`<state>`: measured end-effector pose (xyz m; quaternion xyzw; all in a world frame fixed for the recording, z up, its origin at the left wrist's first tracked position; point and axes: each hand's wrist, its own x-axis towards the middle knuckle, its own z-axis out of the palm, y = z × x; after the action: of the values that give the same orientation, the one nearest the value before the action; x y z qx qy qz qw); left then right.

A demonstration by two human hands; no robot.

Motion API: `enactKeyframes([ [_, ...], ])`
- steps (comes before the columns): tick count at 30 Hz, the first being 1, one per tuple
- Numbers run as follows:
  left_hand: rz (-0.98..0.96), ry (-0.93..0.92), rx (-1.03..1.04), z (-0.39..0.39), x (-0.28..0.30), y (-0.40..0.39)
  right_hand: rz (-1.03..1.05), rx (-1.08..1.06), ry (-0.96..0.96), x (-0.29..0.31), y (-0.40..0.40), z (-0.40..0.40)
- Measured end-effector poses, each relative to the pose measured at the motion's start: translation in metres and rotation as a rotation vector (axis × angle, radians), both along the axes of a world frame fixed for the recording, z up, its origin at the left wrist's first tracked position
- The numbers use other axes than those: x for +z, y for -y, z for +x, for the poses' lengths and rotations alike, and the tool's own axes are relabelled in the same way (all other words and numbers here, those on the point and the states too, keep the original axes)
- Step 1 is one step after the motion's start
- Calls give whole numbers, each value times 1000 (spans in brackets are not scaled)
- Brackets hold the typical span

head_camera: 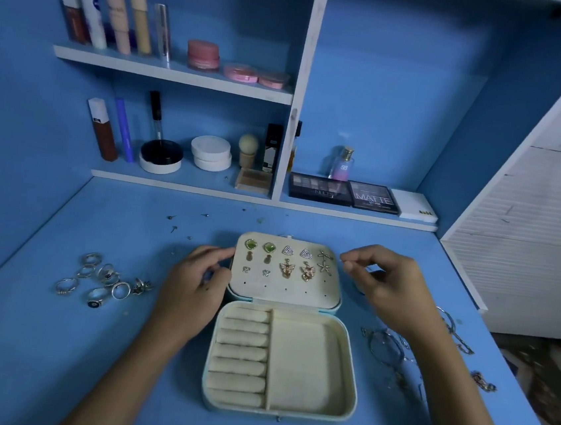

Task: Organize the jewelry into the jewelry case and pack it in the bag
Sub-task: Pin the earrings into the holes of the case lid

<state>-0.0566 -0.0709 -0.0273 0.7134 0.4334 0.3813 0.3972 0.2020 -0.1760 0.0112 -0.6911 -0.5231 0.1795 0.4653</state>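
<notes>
The open jewelry case (282, 361) sits mid-desk (49, 361) near the front edge. The left hand (196, 279) grips its lid's left edge; the right hand (385, 285) pinches something tiny beside the lid. Rings (102, 280) lie toward the left edge.

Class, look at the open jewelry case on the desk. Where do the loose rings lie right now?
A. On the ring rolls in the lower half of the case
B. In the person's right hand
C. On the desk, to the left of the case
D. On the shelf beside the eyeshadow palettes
C: the rings lie in a cluster on the desk, left of the jewelry case, whose ring rolls hold none.
</notes>
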Motion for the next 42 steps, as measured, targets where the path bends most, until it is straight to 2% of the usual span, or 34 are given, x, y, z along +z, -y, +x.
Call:
enactKeyframes([
  [4,15,2,-9,1,0,1,57,14,7,-10,6,-3],
  [9,16,47,-3,1,3,4,32,-12,-33,-18,10,-7],
  [29,28,80,-23,1,5,6,166,31,209,-27,7,-15],
  [42,35,79,-30,2,5,5,149,32,232,-27,9,-13],
])
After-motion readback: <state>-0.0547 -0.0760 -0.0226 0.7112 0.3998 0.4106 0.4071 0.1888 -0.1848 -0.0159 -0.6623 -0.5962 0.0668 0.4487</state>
